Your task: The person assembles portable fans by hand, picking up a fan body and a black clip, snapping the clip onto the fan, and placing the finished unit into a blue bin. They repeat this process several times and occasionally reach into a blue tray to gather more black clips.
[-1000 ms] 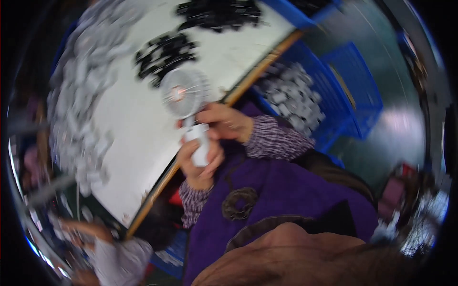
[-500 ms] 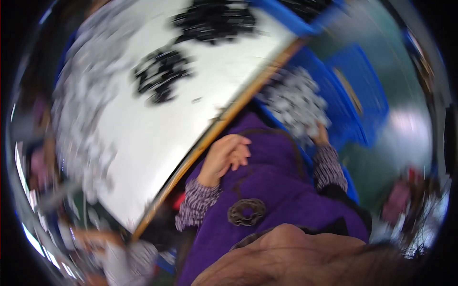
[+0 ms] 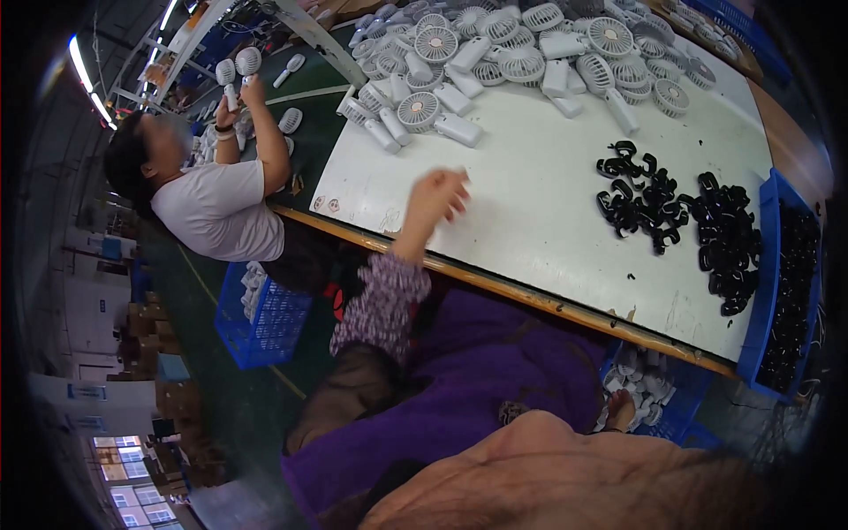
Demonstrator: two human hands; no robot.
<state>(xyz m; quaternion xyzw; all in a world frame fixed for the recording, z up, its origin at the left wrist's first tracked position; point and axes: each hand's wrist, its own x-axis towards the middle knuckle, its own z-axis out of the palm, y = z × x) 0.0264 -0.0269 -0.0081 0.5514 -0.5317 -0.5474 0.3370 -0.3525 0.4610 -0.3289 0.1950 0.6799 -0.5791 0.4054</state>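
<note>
My left hand (image 3: 437, 201) is raised over the near side of the white table (image 3: 521, 199). Its fingers are loosely bent and apart, with nothing visible in them. Beyond it lies a wide heap of white handheld fans (image 3: 435, 46), the nearest just past my fingertips. Low at the right, my right hand (image 3: 621, 409) reaches down among white fans (image 3: 652, 385) in a blue crate (image 3: 691, 399) below the table edge. My body partly covers that hand, so its grip is hidden. Two piles of small black curved parts (image 3: 726, 243) rest on the table's right side.
A blue bin (image 3: 767, 291) of black parts stands at the table's right end. To the left, a co-worker in a white shirt (image 3: 221, 199) holds up white fans (image 3: 248, 60). Behind them a blue crate (image 3: 263, 331) with white pieces sits on the green floor. A wooden strip (image 3: 530, 302) edges the table.
The view has swung left, bringing the co-worker into clear sight. My left hand has moved from in front of my purple apron out over the table. My right hand stays at the crate.
</note>
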